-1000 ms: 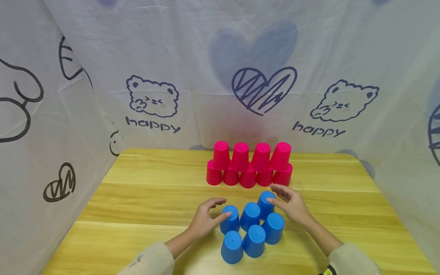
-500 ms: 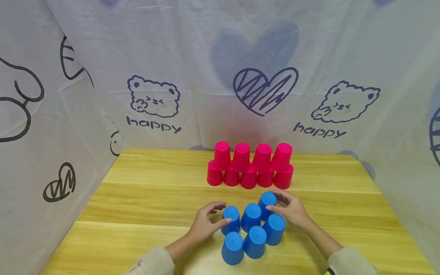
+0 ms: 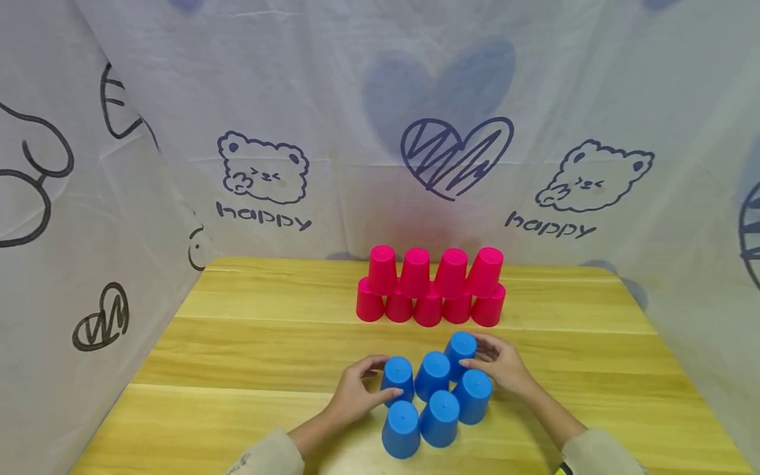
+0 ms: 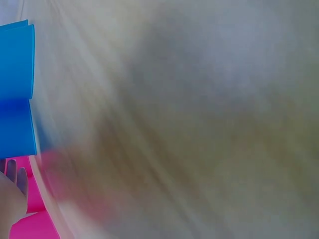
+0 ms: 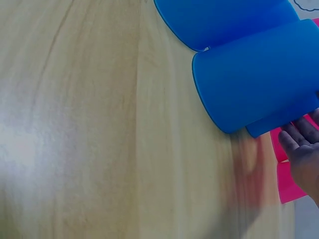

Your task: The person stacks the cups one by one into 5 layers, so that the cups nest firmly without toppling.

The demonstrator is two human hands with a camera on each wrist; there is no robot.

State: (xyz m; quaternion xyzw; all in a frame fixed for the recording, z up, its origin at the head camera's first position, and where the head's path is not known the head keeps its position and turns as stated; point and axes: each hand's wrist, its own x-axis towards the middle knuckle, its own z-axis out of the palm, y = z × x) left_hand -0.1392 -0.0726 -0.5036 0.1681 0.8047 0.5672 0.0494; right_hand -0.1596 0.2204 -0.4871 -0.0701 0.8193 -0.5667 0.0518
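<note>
Several blue cups stand upside down on the wooden table, in the head view's lower middle. My left hand [image 3: 356, 390] holds the leftmost blue cup [image 3: 397, 373], thumb across its near side and fingers behind it. On the right, my right hand [image 3: 502, 365] grips the farthest blue cup [image 3: 460, 349] between thumb and fingers. Between these two sits another blue cup [image 3: 433, 376]. Nearer me are three more, among them a blue cup [image 3: 400, 430] at the front left. In the right wrist view, a blue cup [image 5: 254, 74] partly covers what my fingers [image 5: 289, 143] touch.
Behind the blue cups stands a two-tier row of upside-down pink cups [image 3: 429, 310]. The yellow wooden table [image 3: 249, 356] ends at a white printed cloth [image 3: 350, 132] at the back, with cloth on the left and right too.
Both hands have lowered slightly and closed in around their blue cups, the fingers drawing behind them. The blue and pink cups have stayed in place.
</note>
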